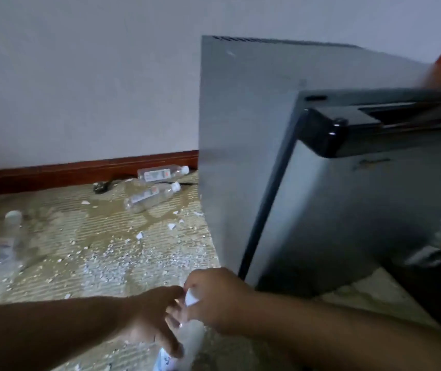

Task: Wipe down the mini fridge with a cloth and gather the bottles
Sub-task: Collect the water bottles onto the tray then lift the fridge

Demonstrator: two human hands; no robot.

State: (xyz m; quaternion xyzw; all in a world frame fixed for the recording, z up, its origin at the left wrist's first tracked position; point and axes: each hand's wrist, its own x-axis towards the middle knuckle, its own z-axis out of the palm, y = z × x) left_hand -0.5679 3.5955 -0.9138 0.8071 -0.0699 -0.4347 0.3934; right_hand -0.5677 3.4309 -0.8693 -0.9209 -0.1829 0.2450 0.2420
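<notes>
Fingers (172,341) of both hands grip a bottle (191,336) beside the fridge (267,156).

Both hands, left (155,317) and right (214,298), grip a clear bottle (187,338) (white-capped) beside the mini fridge (321,183); three bottles lie on the littered floor (80,263).

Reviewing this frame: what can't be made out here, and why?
- Bottle in hand: the left hand and right hand cover most of it; the bottom edge cuts it off.
- Left-side bottle: motion-blurred, label unreadable.
- Mini fridge: right side cut off; interior hidden, badge blurred.
- Dark object at the baseboard: too small to identify.
- No cloth in view.
</notes>
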